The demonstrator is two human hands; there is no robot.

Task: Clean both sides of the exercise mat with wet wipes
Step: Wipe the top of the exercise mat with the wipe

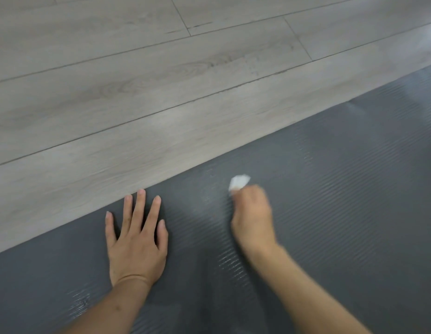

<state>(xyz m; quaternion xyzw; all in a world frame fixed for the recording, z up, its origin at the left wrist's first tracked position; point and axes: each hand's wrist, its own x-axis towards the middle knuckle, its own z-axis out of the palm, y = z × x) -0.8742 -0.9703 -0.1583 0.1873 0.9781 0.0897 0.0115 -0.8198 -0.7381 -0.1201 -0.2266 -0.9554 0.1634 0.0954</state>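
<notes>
A dark grey ribbed exercise mat [342, 189] lies flat on the floor and fills the lower right of the head view. My left hand [137, 239] rests palm down on the mat near its far edge, fingers straight and spread. My right hand [254, 213] is blurred; its fingers are curled round a white wet wipe [238, 182], which sticks out past the fingertips and touches the mat. Shiny damp streaks show on the mat between and below my hands.
A light grey wood-plank floor [161, 80] covers the upper left, beyond the mat's long edge, which runs diagonally from lower left to upper right. A slight crease shows in the mat near its far right end [354, 102].
</notes>
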